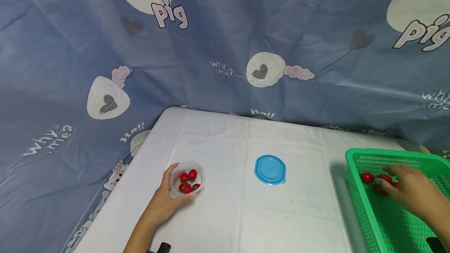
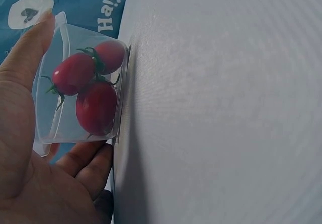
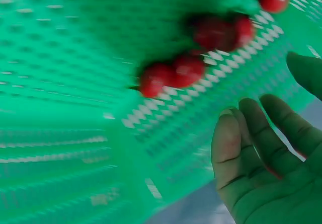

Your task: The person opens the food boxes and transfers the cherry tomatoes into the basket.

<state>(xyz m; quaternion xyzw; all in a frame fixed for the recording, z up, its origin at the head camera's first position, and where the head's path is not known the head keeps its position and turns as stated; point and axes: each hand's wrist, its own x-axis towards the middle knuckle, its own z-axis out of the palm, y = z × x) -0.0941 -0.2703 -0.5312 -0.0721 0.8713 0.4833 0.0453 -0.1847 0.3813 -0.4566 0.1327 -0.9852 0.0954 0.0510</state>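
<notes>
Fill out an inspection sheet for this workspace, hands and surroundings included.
Surface: white cover with faint fold lines; a blue lid lies on it, between tub and basket.
Job's things: clear tub with red tomatoes inside; green basket with more tomatoes along one side.
Clutter: nothing seen.
Hands: left hand grips the tub; right hand reaches into the basket, holding nothing, fingers apart from the tomatoes in the right wrist view.
Cables: nothing seen.
Surroundings: blue printed cloth behind the surface and along its left side, with "pig" lettering.
</notes>
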